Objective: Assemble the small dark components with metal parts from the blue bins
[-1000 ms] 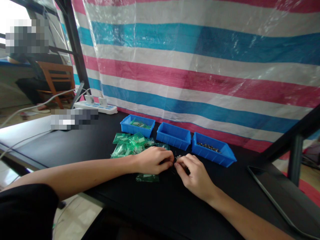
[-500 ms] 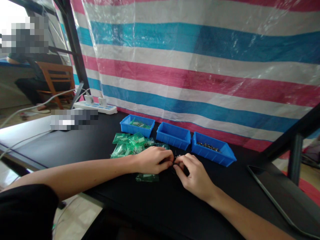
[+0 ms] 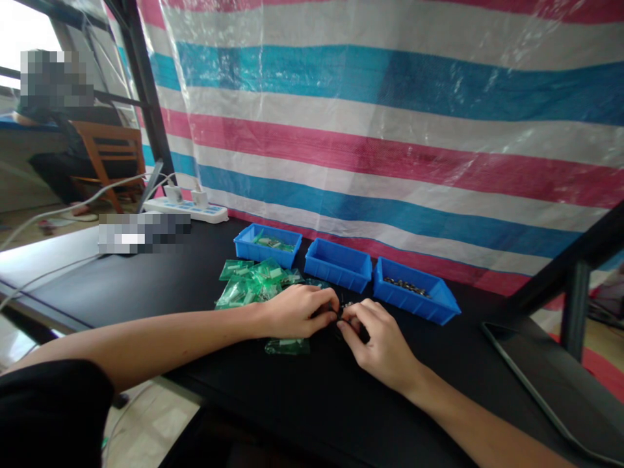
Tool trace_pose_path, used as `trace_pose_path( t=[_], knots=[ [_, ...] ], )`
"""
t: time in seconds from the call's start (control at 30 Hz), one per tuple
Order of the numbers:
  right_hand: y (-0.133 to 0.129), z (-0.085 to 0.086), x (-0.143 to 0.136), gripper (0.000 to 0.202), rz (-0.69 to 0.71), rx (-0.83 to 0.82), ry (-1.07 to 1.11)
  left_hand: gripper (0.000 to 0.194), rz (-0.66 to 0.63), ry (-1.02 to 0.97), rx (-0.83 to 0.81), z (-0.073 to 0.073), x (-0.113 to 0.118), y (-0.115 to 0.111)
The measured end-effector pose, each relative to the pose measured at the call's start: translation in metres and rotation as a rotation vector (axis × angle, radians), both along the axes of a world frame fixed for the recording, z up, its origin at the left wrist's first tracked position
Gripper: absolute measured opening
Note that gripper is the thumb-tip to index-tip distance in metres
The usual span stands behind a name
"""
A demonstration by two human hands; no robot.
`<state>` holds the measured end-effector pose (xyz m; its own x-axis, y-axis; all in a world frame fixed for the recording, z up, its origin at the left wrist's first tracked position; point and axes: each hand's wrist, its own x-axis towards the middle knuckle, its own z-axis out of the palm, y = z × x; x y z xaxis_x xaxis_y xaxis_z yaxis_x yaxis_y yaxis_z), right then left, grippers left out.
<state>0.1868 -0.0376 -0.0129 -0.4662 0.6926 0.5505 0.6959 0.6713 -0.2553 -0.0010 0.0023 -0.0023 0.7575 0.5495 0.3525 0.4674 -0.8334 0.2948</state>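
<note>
My left hand (image 3: 305, 311) and my right hand (image 3: 373, 335) meet fingertip to fingertip above the black table. Both are closed in a pinch around something small and dark, too hidden by the fingers to name. Left of my left hand lies a heap of green plastic packets (image 3: 260, 281) with pale pieces inside. One more green packet (image 3: 287, 346) lies flat below my left wrist. Beyond my right hand stands a blue bin (image 3: 419, 305) with small dark metal pieces (image 3: 407, 286) in it.
A middle blue bin (image 3: 336, 270) and a left blue bin (image 3: 268, 253) holding green packets stand along the striped sheet (image 3: 390, 149). A power strip (image 3: 188, 209) sits at the back left, a phone-like dark slab (image 3: 550, 390) at the right. A person (image 3: 63, 123) sits far left.
My hands stay in the same place, with only slight finger movement. The seated person's head has shifted slightly.
</note>
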Motion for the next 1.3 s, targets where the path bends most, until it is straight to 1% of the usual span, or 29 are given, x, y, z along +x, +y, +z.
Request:
trace_pose_path(
  t=[0.2, 0.37, 0.53, 0.83, 1.0, 1.1, 1.3],
  knots=[
    [0.0012, -0.0025, 0.0013, 0.004, -0.011, -0.013, 0.036, 0.010, 0.003, 0.009, -0.009, 0.0008, -0.0004, 0.0000],
    [0.0030, -0.0054, 0.0031, 0.008, 0.000, -0.003, 0.050, 0.011, -0.020, 0.013, -0.002, 0.0002, -0.0010, 0.0012],
    [0.0021, -0.0038, 0.0028, 0.006, 0.000, -0.001, 0.043, 0.011, -0.022, 0.011, -0.009, 0.0008, -0.0007, 0.0007],
    [0.0017, -0.0015, 0.0007, 0.013, 0.027, -0.016, 0.033, 0.013, -0.029, 0.017, 0.011, 0.0015, -0.0015, -0.0002],
    [0.0002, -0.0010, 0.0009, 0.005, 0.020, -0.014, 0.048, 0.016, -0.036, 0.033, 0.036, 0.0029, -0.0012, -0.0003],
    [0.0005, -0.0019, 0.0012, 0.005, 0.015, -0.001, 0.046, 0.017, -0.041, 0.032, 0.047, 0.0022, -0.0006, 0.0007],
    [0.0019, -0.0029, 0.0014, 0.009, 0.010, -0.002, 0.041, 0.015, -0.032, 0.037, 0.043, 0.0009, -0.0005, 0.0011]
  ],
)
